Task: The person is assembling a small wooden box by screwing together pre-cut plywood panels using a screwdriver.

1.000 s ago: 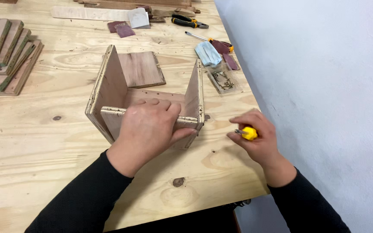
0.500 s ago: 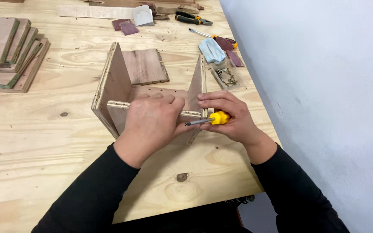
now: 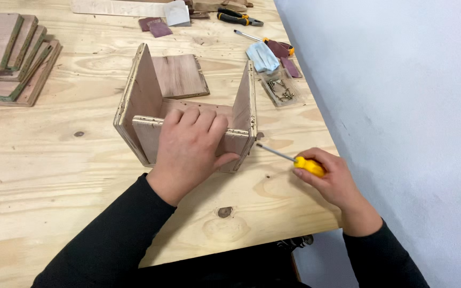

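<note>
While the right hand (image 3: pixel 333 180) is closed around the yellow handle of a screwdriver (image 3: pixel 294 161), the thin shaft runs up and left from that grip, its tip at or just short of the near right corner of the plywood box (image 3: pixel 188 106); contact is hard to judge. On the box's near panel the left hand (image 3: pixel 190 146) lies fingers over the top edge, pressing it. Beyond the box's right wall sits a clear tray of screws (image 3: pixel 279 89).
</note>
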